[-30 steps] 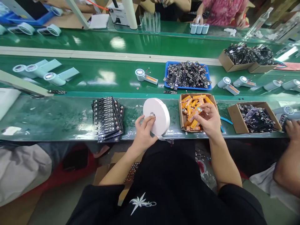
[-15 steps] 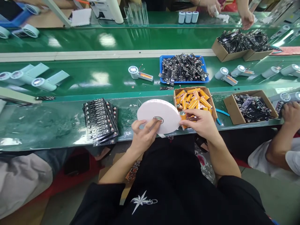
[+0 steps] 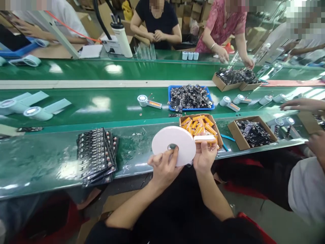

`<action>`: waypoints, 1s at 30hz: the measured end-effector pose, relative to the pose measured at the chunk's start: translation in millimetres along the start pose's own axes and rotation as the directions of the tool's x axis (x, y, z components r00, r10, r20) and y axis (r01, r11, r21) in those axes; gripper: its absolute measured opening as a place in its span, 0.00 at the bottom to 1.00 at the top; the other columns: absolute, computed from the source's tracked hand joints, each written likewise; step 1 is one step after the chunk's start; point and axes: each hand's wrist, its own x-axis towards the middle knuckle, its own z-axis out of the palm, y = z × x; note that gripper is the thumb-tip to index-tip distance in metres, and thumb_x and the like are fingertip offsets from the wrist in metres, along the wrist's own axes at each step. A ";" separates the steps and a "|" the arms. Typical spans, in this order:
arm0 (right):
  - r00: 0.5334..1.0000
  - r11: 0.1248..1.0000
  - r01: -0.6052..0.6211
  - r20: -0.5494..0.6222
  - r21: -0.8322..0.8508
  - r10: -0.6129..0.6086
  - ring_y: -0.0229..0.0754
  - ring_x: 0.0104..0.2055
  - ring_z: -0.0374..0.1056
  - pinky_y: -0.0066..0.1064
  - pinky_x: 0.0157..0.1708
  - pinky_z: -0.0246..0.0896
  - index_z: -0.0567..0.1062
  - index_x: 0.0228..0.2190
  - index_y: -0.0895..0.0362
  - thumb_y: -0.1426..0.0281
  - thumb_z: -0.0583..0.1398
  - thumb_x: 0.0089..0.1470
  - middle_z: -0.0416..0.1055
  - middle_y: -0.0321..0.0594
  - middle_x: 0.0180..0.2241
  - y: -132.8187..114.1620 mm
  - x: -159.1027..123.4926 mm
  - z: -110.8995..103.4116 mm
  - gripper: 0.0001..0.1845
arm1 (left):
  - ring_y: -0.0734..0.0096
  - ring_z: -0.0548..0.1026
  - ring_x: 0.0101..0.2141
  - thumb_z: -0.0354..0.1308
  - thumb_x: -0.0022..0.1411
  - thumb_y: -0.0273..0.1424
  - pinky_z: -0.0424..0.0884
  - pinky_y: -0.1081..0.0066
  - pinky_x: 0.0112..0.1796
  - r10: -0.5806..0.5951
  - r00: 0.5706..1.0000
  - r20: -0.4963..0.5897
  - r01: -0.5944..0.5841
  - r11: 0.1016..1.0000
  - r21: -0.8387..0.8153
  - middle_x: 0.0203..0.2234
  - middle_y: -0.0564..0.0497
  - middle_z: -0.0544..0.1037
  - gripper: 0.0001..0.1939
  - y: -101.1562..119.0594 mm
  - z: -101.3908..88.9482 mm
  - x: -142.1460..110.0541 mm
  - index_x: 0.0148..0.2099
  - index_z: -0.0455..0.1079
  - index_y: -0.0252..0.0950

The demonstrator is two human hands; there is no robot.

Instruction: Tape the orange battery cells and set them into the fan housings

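Observation:
My left hand [image 3: 164,169] is closed on a big white roll of tape [image 3: 162,140], with a finger in its centre hole. Beside the roll's right edge, my right hand [image 3: 204,158] grips an orange cylindrical battery [image 3: 205,139]. A white strip lies along the top of that battery, and a thin wire loop shows at its right end. Just behind my right hand stands a cardboard box of orange batteries [image 3: 200,124]. Left of the roll, black circuit-board panels [image 3: 92,154] are piled in a stack on the bench.
A blue tray [image 3: 169,98] heaped with small boards sits on the green belt [image 3: 101,105]. Pale blue fan housings [image 3: 42,113] lie at left and right. Another box of boards [image 3: 237,139] stands to the right, near a co-worker's hands [image 3: 317,144]. More people work across the line.
The battery has turned from upright to lying sideways, and a white strip now shows on it. My right hand has rolled palm up. The view has tilted upward, revealing people opposite.

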 end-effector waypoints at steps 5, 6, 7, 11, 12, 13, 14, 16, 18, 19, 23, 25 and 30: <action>0.953 0.914 0.210 0.280 -0.347 -0.113 0.55 0.42 0.84 0.49 0.44 0.85 0.76 0.41 0.50 0.46 0.73 0.55 0.84 0.46 0.40 -41.1 71.9 -25.7 0.25 | 0.53 0.71 0.41 0.74 0.61 0.40 0.63 0.55 0.43 0.110 0.967 0.230 -0.072 0.983 -0.167 0.41 0.41 0.82 0.34 -9.1 -10.9 -28.5 0.68 0.75 0.39; 0.950 0.910 0.269 0.239 -0.314 -0.199 0.53 0.43 0.84 0.45 0.42 0.85 0.75 0.40 0.49 0.46 0.72 0.55 0.83 0.44 0.41 -51.7 92.6 -29.9 0.24 | 0.53 0.72 0.41 0.74 0.60 0.39 0.64 0.55 0.43 0.139 0.942 0.307 -0.081 0.977 -0.195 0.43 0.41 0.82 0.35 -13.0 -15.0 -30.9 0.68 0.75 0.40; 0.942 0.907 0.320 0.191 -0.274 -0.274 0.52 0.47 0.83 0.40 0.43 0.84 0.75 0.40 0.48 0.46 0.72 0.56 0.83 0.44 0.43 -58.5 111.2 -32.2 0.23 | 0.52 0.73 0.42 0.75 0.59 0.40 0.66 0.54 0.44 0.151 0.908 0.391 -0.073 0.975 -0.208 0.45 0.40 0.83 0.36 -18.8 -18.5 -30.3 0.68 0.74 0.41; 0.950 0.925 0.288 0.194 -0.246 -0.244 0.53 0.51 0.83 0.40 0.45 0.83 0.78 0.49 0.46 0.54 0.80 0.44 0.82 0.44 0.49 -41.7 130.6 -32.1 0.33 | 0.43 0.75 0.56 0.77 0.58 0.47 0.70 0.50 0.54 0.045 0.724 0.689 0.082 0.985 -0.150 0.59 0.36 0.80 0.45 -64.5 -26.9 -2.7 0.72 0.69 0.40; 0.951 0.908 0.276 0.228 -0.315 -0.210 0.55 0.48 0.83 0.44 0.44 0.83 0.79 0.50 0.48 0.55 0.81 0.41 0.82 0.44 0.48 -31.9 121.0 -33.9 0.36 | 0.41 0.73 0.60 0.77 0.58 0.49 0.68 0.49 0.58 0.045 0.698 0.715 0.103 0.981 -0.162 0.62 0.36 0.78 0.46 -79.2 -29.8 6.9 0.73 0.68 0.41; 0.945 0.871 0.287 0.264 -0.398 -0.191 0.55 0.44 0.83 0.46 0.43 0.84 0.81 0.50 0.51 0.55 0.81 0.40 0.82 0.45 0.46 -22.6 108.8 -37.4 0.37 | 0.41 0.71 0.63 0.76 0.59 0.50 0.67 0.49 0.61 0.062 0.692 0.719 0.110 0.975 -0.191 0.65 0.37 0.76 0.45 -94.0 -33.4 16.6 0.73 0.68 0.42; 0.936 0.823 0.315 0.300 -0.472 -0.186 0.55 0.42 0.83 0.47 0.41 0.84 0.82 0.49 0.53 0.55 0.81 0.40 0.83 0.46 0.45 -14.4 96.0 -42.1 0.36 | 0.42 0.70 0.66 0.74 0.61 0.51 0.65 0.49 0.64 0.082 0.699 0.710 0.113 0.968 -0.222 0.66 0.38 0.75 0.43 -108.9 -37.4 26.2 0.73 0.68 0.45; 0.908 0.736 0.386 0.372 -0.556 -0.195 0.54 0.38 0.82 0.47 0.38 0.84 0.84 0.45 0.56 0.53 0.81 0.42 0.83 0.47 0.41 -2.5 76.0 -53.0 0.32 | 0.47 0.70 0.66 0.69 0.67 0.51 0.64 0.50 0.66 0.067 0.723 0.687 0.139 0.961 -0.239 0.66 0.42 0.77 0.36 -142.2 -44.1 47.3 0.72 0.69 0.48; 0.881 0.698 0.432 0.432 -0.571 -0.191 0.52 0.33 0.81 0.45 0.35 0.84 0.84 0.45 0.56 0.53 0.80 0.44 0.83 0.45 0.37 4.9 68.0 -62.4 0.31 | 0.53 0.74 0.63 0.65 0.71 0.49 0.66 0.56 0.64 -0.086 0.712 0.697 0.240 0.963 -0.125 0.63 0.46 0.80 0.28 -186.0 -46.1 72.9 0.69 0.74 0.48; 0.869 0.685 0.451 0.456 -0.572 -0.191 0.51 0.31 0.80 0.45 0.33 0.83 0.84 0.46 0.56 0.53 0.79 0.46 0.82 0.44 0.35 7.6 68.0 -66.0 0.30 | 0.56 0.75 0.61 0.64 0.72 0.47 0.68 0.59 0.62 -0.219 0.680 0.699 0.316 0.949 -0.010 0.61 0.47 0.82 0.25 -212.8 -45.3 87.3 0.66 0.76 0.46; 0.826 0.595 0.534 0.521 -0.600 -0.216 0.52 0.25 0.79 0.44 0.25 0.82 0.85 0.43 0.56 0.54 0.79 0.47 0.81 0.44 0.30 13.2 74.7 -73.4 0.27 | 0.55 0.74 0.57 0.54 0.78 0.42 0.67 0.58 0.59 -0.632 0.582 0.512 0.522 0.773 0.361 0.59 0.40 0.82 0.24 -330.9 -40.3 137.5 0.62 0.78 0.29; 0.818 0.548 0.558 0.524 -0.623 -0.238 0.53 0.24 0.79 0.43 0.22 0.82 0.85 0.42 0.55 0.53 0.79 0.47 0.81 0.44 0.29 11.4 73.2 -74.2 0.26 | 0.57 0.68 0.60 0.50 0.79 0.45 0.62 0.56 0.64 -0.693 0.575 0.436 0.559 0.721 0.409 0.65 0.39 0.76 0.31 -377.0 -41.0 145.7 0.67 0.71 0.23; 0.770 0.488 0.621 0.595 -0.613 -0.232 0.48 0.22 0.79 0.37 0.23 0.82 0.86 0.43 0.52 0.56 0.76 0.53 0.82 0.41 0.29 5.0 62.9 -74.0 0.19 | 0.34 0.54 0.66 0.36 0.69 0.68 0.48 0.20 0.64 -0.805 0.524 0.278 0.659 0.589 0.467 0.71 0.31 0.66 0.56 -451.7 -42.4 112.8 0.70 0.65 0.21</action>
